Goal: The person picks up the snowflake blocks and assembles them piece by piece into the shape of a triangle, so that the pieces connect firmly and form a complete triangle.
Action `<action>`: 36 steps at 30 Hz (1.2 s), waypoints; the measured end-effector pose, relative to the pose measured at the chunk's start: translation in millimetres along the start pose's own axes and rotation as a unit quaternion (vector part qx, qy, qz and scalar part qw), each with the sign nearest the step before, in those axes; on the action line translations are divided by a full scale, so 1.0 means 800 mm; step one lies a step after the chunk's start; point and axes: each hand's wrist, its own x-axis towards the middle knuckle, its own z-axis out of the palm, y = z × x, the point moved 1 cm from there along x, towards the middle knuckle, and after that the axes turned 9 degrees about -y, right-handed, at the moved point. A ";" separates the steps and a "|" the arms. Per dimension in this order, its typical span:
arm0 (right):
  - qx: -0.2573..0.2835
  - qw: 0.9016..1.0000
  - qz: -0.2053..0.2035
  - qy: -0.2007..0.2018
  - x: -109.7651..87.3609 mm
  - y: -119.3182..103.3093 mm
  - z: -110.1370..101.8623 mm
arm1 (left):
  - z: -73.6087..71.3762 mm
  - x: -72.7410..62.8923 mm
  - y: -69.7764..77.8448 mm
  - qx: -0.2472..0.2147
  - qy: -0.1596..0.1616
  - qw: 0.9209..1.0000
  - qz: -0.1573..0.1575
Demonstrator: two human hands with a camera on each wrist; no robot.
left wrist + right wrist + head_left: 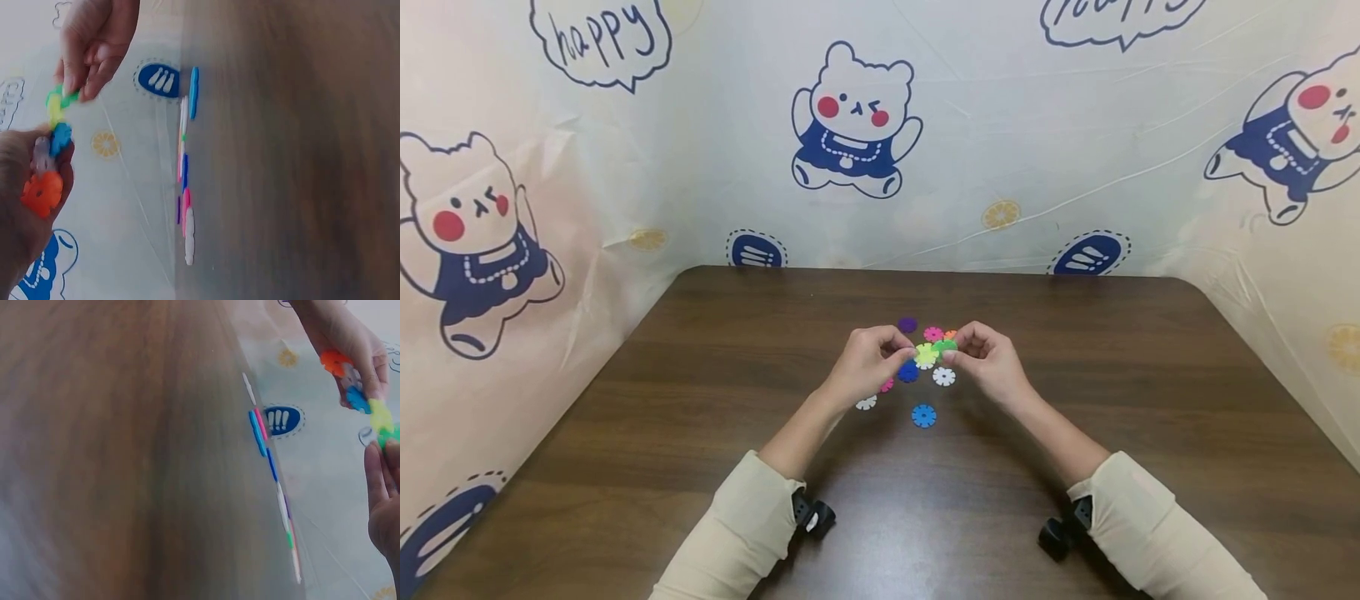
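My left hand (867, 360) holds a short chain of notched plastic discs: an orange disc (42, 194) against the palm, a pale disc (42, 155), a blue disc (60, 139) and a yellow-green disc (927, 353) at its outer end. In my right hand (988, 358), thumb and fingers pinch a green disc (945, 345). The green disc meets the yellow-green one between the hands, above the table; whether their notches are interlocked I cannot tell. From the head view, the left hand hides the orange, pale and blue discs.
Loose discs lie on the brown table (700, 467) under and around the hands: a light blue disc (923, 416) nearest me, a white disc (943, 377), a dark blue disc (907, 372), a purple disc (907, 324) and a pink disc (933, 334). A printed curtain (970, 150) hangs behind.
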 end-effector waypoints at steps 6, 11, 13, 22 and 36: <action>0.020 1.000 0.003 -0.014 0.002 0.003 0.001 | -0.001 0.003 0.002 0.007 -0.009 1.000 -0.002; 0.027 0.999 -0.001 -0.017 0.002 0.002 0.002 | -0.003 0.002 0.002 -0.002 -0.017 1.000 -0.016; 0.023 1.000 0.000 -0.020 0.002 0.001 0.002 | -0.004 0.002 0.001 -0.006 -0.018 1.000 -0.019; -0.024 0.998 0.014 -0.053 0.006 -0.001 -0.006 | -0.009 0.000 -0.004 -0.020 -0.036 0.998 -0.051; -0.135 0.987 0.016 -0.082 0.012 -0.021 -0.016 | -0.011 0.002 -0.007 0.000 -0.075 0.994 -0.074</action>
